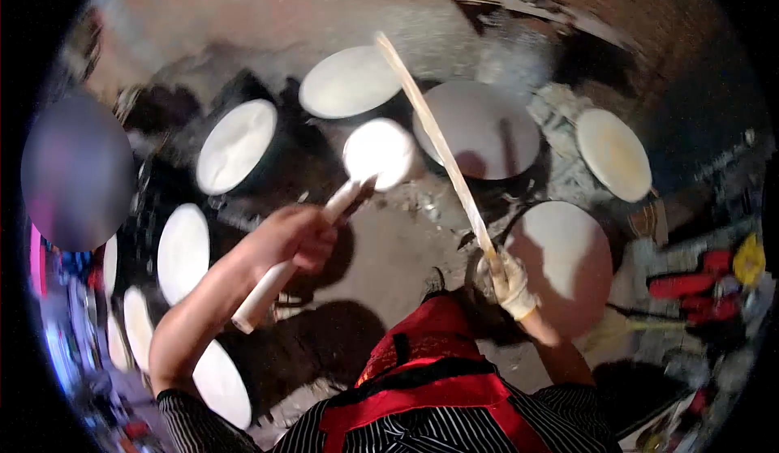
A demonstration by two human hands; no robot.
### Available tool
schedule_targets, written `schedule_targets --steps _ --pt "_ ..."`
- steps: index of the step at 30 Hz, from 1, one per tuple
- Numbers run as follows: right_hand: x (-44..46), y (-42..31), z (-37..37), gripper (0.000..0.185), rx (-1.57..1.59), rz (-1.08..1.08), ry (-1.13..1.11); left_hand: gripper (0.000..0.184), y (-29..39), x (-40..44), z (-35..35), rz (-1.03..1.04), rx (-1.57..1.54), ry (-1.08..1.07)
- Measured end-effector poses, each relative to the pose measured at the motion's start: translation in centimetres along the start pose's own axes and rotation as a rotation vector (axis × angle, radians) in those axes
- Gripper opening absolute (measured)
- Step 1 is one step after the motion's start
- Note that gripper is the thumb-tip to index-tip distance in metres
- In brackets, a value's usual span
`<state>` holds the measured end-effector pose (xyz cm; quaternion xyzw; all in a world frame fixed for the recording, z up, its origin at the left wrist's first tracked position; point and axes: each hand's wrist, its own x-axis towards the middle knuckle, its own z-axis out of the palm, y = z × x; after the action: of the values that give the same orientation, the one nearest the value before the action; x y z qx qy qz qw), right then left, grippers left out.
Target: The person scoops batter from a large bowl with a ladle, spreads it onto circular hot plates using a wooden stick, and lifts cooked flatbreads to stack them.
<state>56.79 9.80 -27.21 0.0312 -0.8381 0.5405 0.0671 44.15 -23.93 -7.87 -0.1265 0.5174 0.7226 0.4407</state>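
My bare left hand (302, 238) is wrapped round a thick, pale wooden handle (264, 292). Its upper end meets a bright white disc (380, 153), perhaps a ladle's bowl; glare hides its detail, and I cannot tell whether the two are joined. In a whitish glove, my right hand (507, 281) grips the lower end of a long wooden stick (438, 141), which slants up and left. The stick's upper part passes in front of a wide, round greyish surface (495, 128). Beside the gloved hand is another broad, round pale surface (572, 250), partly shaded.
Several round white surfaces (237, 146) with dark sides, like filled vats, stand in a ring around me. One pale yellowish round (615, 154) is at the right. Red items (690, 285) and a yellow object (749, 261) lie far right. A brick wall (641, 3) rises behind.
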Motion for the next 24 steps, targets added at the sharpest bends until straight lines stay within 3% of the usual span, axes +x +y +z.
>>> schedule_targets --steps 1,4,6,7,11,12,14,15,17,20,22,24 --pt "0.9 -0.1 -1.2 0.044 -0.097 -0.084 -0.046 0.023 1.4 2.4 0.5 0.073 0.175 -0.015" --pt "7.0 -2.5 -4.3 0.042 -0.298 -0.27 0.22 0.029 6.7 9.4 6.7 0.311 0.663 -0.023" --pt "9.9 -1.6 -6.5 0.037 -0.592 -0.233 0.327 0.029 7.1 14.3 11.0 0.515 1.022 0.061" --pt "11.0 -0.6 -7.6 0.035 -0.629 -0.168 0.364 0.033 6.8 20.4 10.9 0.963 1.374 0.094" --pt "13.0 4.2 -10.3 0.043 -0.418 0.037 0.519 0.03 5.8 28.3 16.7 0.85 1.548 -0.059" --pt "12.3 5.7 -9.7 0.042 -0.146 0.227 0.472 0.027 4.8 31.4 15.8 0.918 1.573 -0.065" --pt "10.8 8.8 -8.3 0.042 0.393 0.641 0.509 0.027 3.9 34.3 15.8 0.825 1.495 -0.114" --pt "9.0 14.6 -5.9 0.043 0.387 0.475 0.562 0.028 2.9 37.0 14.9 0.803 1.388 -0.127" --pt "7.1 20.1 -2.2 0.043 0.276 0.349 0.665 0.029 1.3 41.6 13.8 0.709 1.252 -0.15" --pt "8.6 17.0 3.2 0.045 -0.03 0.498 0.808 0.029 0.3 45.5 13.4 0.447 1.131 -0.121" --pt "11.0 14.5 6.1 0.047 -0.237 0.605 0.888 0.027 -0.1 48.7 12.1 0.695 1.198 -0.065" --pt "14.3 13.1 5.8 0.047 -0.247 0.698 0.902 0.025 0.5 50.7 11.0 0.905 1.292 -0.008"
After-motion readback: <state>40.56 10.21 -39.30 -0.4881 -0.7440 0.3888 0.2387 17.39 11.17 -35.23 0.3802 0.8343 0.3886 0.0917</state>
